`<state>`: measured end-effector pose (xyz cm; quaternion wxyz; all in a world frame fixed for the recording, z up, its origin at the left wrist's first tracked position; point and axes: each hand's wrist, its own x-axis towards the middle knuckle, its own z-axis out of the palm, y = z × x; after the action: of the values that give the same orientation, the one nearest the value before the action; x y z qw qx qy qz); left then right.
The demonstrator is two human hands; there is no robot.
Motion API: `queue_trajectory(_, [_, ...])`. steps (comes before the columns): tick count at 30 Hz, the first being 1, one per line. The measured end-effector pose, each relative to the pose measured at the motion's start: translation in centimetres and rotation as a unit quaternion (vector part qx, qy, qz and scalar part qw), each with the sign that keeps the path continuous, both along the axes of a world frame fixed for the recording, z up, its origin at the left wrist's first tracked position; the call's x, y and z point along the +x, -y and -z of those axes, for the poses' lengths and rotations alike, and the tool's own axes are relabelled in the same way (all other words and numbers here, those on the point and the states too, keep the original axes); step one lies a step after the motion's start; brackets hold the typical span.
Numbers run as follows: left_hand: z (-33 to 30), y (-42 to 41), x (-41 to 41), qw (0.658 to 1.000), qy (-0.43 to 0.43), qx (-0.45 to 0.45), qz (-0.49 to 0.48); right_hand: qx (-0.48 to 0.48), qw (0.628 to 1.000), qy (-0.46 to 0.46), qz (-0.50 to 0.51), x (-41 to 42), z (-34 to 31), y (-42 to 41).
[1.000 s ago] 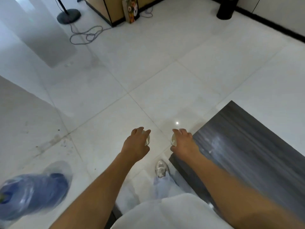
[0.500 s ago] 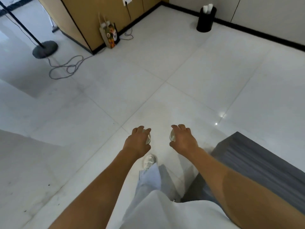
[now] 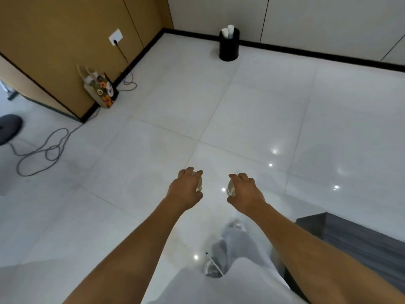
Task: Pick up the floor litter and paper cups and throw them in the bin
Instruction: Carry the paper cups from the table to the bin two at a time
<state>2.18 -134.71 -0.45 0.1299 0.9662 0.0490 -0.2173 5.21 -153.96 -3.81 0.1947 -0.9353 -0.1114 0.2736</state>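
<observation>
My left hand (image 3: 185,189) grips a white paper cup (image 3: 199,185) from above; only the cup's rim shows past my fingers. My right hand (image 3: 245,190) grips a second paper cup (image 3: 230,188), its open mouth turned toward the left hand. Both hands are held out in front of me above the white tiled floor. A black round bin (image 3: 229,48) stands far ahead against the wall, with two white cups (image 3: 227,31) sticking out of its top.
A patterned paper bag (image 3: 102,89) leans against a wooden cabinet (image 3: 54,44) at the left. A grey cable (image 3: 43,150) loops over the floor beside a round black stand base (image 3: 8,128). A dark grey table (image 3: 355,242) edge is at the lower right.
The view has swung up and forward: the bin is now nearer and more central, the dark table has slid to the lower right. Both hands keep their cups.
</observation>
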Motion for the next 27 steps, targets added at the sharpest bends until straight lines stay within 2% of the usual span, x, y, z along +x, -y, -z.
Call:
queue_trajectory(8, [1.4,0.0,19.9,0.999,0.019,-0.027,0.003,-0.004,1.000,0.011,0.023,18.0,1.0,0.4])
queue_trajectory(15, [0.0,0.6,37.0,0.999,0.019,-0.026,-0.014,0.002,0.999,0.030,0.013,36.3,-0.6,0.7])
queue_trajectory(27, [1.8,-3.9,62.3,1.000,0.010,-0.029,0.002,-0.013,0.999,0.036,0.010,62.0,0.5,-3.9])
